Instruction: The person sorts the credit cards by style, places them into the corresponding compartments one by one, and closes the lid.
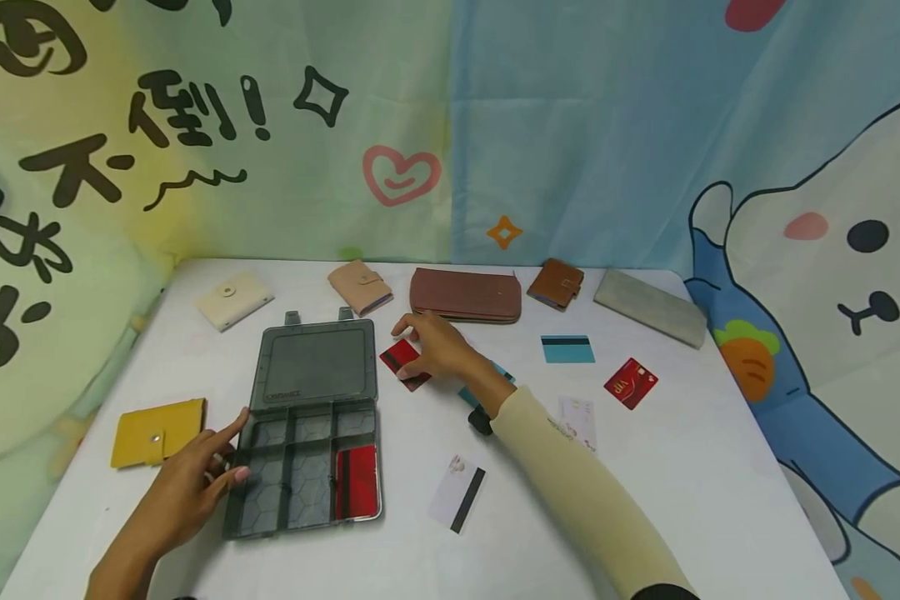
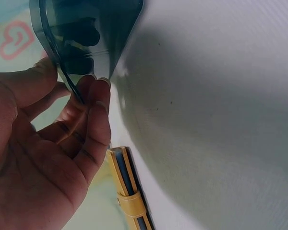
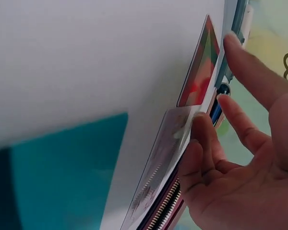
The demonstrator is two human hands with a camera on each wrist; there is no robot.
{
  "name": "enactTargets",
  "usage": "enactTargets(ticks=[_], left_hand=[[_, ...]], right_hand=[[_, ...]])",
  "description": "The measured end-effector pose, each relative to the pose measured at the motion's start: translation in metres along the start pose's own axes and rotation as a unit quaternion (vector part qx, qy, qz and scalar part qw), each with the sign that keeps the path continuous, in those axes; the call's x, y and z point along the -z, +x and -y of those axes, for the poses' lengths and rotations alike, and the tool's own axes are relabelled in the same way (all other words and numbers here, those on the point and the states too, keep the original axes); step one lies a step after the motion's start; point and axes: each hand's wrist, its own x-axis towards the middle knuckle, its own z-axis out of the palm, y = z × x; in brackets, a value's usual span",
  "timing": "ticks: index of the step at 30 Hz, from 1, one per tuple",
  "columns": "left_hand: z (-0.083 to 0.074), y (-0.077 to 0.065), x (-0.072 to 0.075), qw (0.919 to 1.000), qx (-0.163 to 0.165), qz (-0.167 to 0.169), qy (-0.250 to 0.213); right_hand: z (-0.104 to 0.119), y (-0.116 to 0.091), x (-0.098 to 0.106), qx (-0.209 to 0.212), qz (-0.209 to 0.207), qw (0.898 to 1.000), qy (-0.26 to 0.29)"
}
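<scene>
A grey translucent compartment case (image 1: 313, 367) lies with its lid folded back, and a red card (image 1: 360, 483) sits in its lower right compartment. My left hand (image 1: 195, 475) holds the case's left edge. The left wrist view shows the thumb and fingers of this hand (image 2: 53, 124) at a corner of the case (image 2: 93, 36). Over a red card with a black stripe (image 1: 399, 357), to the right of the lid, is my right hand (image 1: 438, 346). Its thumb and fingers are apart in the right wrist view; whether they touch the card cannot be told.
Blue cards (image 1: 567, 350), white cards (image 1: 457, 493) and a red VIP card (image 1: 631, 383) lie on the right. Along the back are a cream wallet (image 1: 234, 302), tan wallet (image 1: 360, 287), maroon wallet (image 1: 465, 294), brown wallet (image 1: 555, 284) and grey wallet (image 1: 651, 307). A yellow wallet (image 1: 157, 432) lies left.
</scene>
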Motion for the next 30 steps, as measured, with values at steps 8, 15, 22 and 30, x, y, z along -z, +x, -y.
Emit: enactTargets(ticks=[8, 15, 22, 30], left_hand=[[-0.001, 0.001, 0.000, 0.9999, 0.010, 0.007, 0.001], [-0.001, 0.002, 0.000, 0.9997, 0.020, 0.009, 0.005], [-0.002, 0.002, 0.000, 0.9997, 0.021, 0.009, 0.007], [-0.002, 0.002, 0.000, 0.9998, 0.021, 0.007, 0.003]], right_hand=[[-0.002, 0.009, -0.001, -0.009, 0.019, 0.999, -0.035], [-0.001, 0.006, 0.000, -0.013, 0.027, 0.999, -0.038], [-0.007, -0.008, 0.000, -0.026, 0.010, 0.998, 0.057], [-0.004, -0.038, 0.001, -0.022, 0.009, 0.974, 0.227]])
